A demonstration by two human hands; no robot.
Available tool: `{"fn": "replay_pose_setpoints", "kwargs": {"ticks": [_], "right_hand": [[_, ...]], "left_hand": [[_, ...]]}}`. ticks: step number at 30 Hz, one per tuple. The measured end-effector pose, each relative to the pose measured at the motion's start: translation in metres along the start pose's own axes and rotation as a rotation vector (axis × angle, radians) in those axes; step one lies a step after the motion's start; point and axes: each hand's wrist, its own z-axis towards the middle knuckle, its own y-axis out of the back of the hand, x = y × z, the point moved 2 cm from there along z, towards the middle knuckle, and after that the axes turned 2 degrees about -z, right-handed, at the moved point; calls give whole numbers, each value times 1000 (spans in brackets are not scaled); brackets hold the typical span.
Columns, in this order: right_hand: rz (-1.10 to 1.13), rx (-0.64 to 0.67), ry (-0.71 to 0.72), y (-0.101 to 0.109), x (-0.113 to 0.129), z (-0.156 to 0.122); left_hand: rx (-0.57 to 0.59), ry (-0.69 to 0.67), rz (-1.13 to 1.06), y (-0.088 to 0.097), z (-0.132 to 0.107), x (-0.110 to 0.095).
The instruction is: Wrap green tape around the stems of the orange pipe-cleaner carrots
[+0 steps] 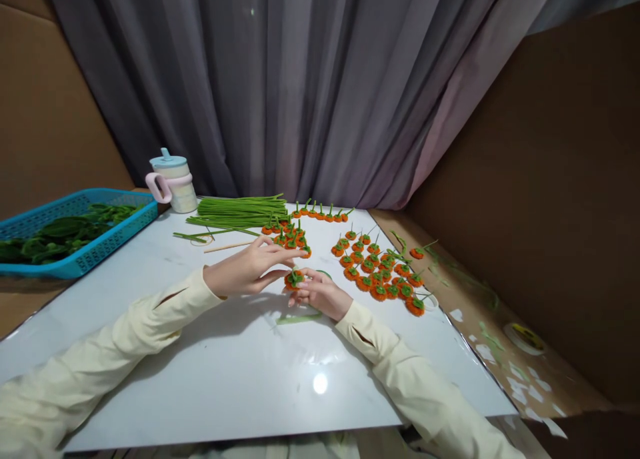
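Head view, centre of frame: right hand (320, 293) pinches small orange piece (294, 279) with green top, just above white tabletop (225, 379). Left hand (245, 269) stretches fingers over it, thumb at its side; real pinch or mere touch, cannot tell. Risk, as judgement: piece slips from light pinch, rolls into finished orange pieces (380, 272) right of centre, scattering rows. Sleeve may sweep loose green strip (299, 319) below hands.

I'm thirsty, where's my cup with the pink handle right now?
In the head view, the cup stands at the far left corner of the table, between the blue basket and the bundle of green stems.
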Motion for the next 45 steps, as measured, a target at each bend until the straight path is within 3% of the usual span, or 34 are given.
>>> {"fn": "replay_pose_setpoints", "kwargs": {"ticks": [9,20,30,40,45], "right_hand": [[-106,-139,86,-1,0,-1],[-251,-324,271,-6,12,-8],[-333,-435,321,-2,12,-10],[-411,-497,349,-6,15,-12],[-433,-510,346,-9,15,-13]], "left_hand": [[-39,-248,416,6,-1,-11],[-159,-323,733,6,-7,1],[-122,-299,785,5,-8,10],[-288,-512,828,1,-12,4],[-327,-488,820,-2,-12,9]]}}
